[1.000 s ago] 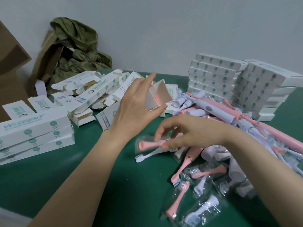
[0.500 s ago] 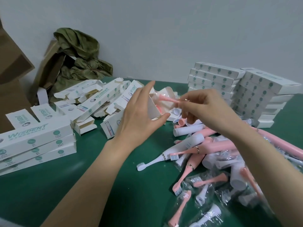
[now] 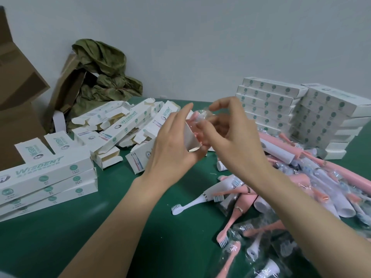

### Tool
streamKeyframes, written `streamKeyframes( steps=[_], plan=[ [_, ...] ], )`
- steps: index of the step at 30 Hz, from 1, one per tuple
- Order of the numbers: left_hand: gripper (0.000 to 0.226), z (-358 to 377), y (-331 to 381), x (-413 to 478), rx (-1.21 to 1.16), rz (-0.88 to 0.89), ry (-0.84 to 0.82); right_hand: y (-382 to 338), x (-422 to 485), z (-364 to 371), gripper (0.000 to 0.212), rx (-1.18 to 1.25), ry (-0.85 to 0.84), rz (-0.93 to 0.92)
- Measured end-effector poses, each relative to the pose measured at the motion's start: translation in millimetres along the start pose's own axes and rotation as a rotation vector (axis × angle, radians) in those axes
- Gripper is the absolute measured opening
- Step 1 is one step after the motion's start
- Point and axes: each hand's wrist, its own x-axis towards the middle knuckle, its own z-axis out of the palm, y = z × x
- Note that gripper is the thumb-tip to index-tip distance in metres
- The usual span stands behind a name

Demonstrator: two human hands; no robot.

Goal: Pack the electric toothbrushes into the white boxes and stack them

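Left hand [image 3: 172,149], right hand [image 3: 234,145]: close, fingers curled

There is a single view, from a wide-angle camera worn on the person's head. It faces forward and down across the green table [image 3: 96,243] toward the pale wall [image 3: 200,47] behind its far edge. Both forearms run up from the picture's bottom edge. The left hand [image 3: 170,151] and right hand [image 3: 239,143] sit close to the lens, mid-frame.
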Motion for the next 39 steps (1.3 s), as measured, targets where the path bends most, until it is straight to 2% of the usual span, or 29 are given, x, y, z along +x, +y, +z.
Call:
streamKeyframes(
  steps=[3, 5, 9, 10, 12, 15, 17, 19, 22, 24, 26, 28, 31, 34, 36, 39],
  plan=[
    [0.078, 0, 1, 1, -0.004, -0.002, 0.027, 7, -2, 8, 0.003, 0.011, 0.126, -0.095],
    [0.075, 1, 4, -1, -0.027, -0.01, 0.035, 11, -1, 11, 0.005, -0.083, 0.158, -0.171],
    [0.074, 1, 5, -3, -0.014, 0.019, -0.014, 21, -1, 16, 0.02, -0.332, -0.098, -0.253],
    [0.074, 1, 4, -3, -0.01, 0.028, -0.021, 23, -2, 16, 0.023, -0.346, -0.109, -0.266],
    [0.071, 0, 6, -2, -0.022, 0.017, 0.022, 22, -2, 15, 0.027, -0.287, 0.011, -0.257],
    [0.073, -3, 6, -1, -0.049, -0.002, 0.105, 19, 0, 11, 0.035, -0.203, 0.224, -0.135],
    [0.079, -4, 6, -2, -0.071, -0.016, 0.103, 17, 2, 7, 0.035, -0.075, 0.194, -0.01],
    [0.092, -3, 5, -2, -0.087, -0.015, 0.058, 14, 5, 4, 0.02, 0.144, 0.149, 0.083],
    [0.112, -1, 6, -3, -0.086, 0.01, -0.08, 11, 4, 2, 0.02, 0.249, 0.223, 0.07],
    [0.102, 0, 6, -4, -0.116, -0.002, -0.046, 10, 3, 3, 0.023, 0.259, 0.253, 0.052],
    [0.075, 0, 7, -5, -0.251, -0.014, 0.112, 6, 1, 3, 0.024, 0.275, 0.265, 0.041],
    [0.061, -3, 11, -4, -0.307, 0.008, 0.231, 2, -1, 3, 0.024, 0.281, 0.271, 0.005],
    [0.04, -2, 12, -4, -0.258, 0.049, 0.266, -4, -4, 4, 0.024, 0.307, 0.292, -0.044],
    [0.029, -1, 16, -4, -0.354, 0.069, 0.258, -8, -6, 4, 0.013, 0.355, 0.29, -0.06],
    [0.027, 0, 17, -3, -0.46, 0.059, 0.249, -10, -8, 5, 0.016, 0.396, 0.17, -0.057],
    [0.021, 4, 18, -4, -0.468, 0.017, 0.223, -11, -12, 12, 0.042, 0.237, -0.036, -0.133]
  ],
)
